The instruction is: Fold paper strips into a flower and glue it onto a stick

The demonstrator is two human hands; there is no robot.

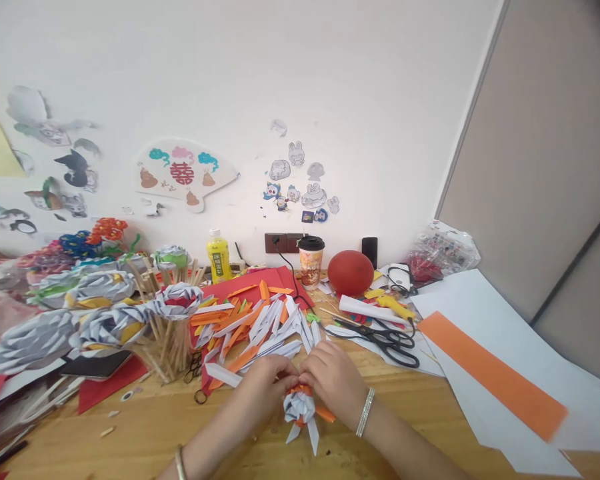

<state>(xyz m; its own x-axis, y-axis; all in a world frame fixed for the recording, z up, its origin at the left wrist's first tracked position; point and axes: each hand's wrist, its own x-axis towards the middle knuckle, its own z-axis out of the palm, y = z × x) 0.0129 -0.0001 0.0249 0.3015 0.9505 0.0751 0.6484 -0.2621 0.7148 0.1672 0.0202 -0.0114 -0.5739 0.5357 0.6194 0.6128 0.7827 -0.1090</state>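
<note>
Between my two hands, low over the wooden table, is a small white and orange folded-paper flower (300,408) with pointed strips sticking out below it. My left hand (270,383) pinches its upper left edge, fingers bent inward. From the other side, my right hand (333,380) grips the top of the flower with its fingers closed. The exact fold between the fingertips is hidden. Just beyond my hands lies a heap of folded white and orange paper strips (260,323), partly on red paper (280,277).
Black scissors (390,343) and a yellow glue gun (396,307) lie right of centre. Behind stand a lidded paper cup (311,263), a yellow bottle (219,257) and a red balloon (351,273). Finished paper flowers (113,327) fill the left; an orange sheet (493,373) lies on white paper.
</note>
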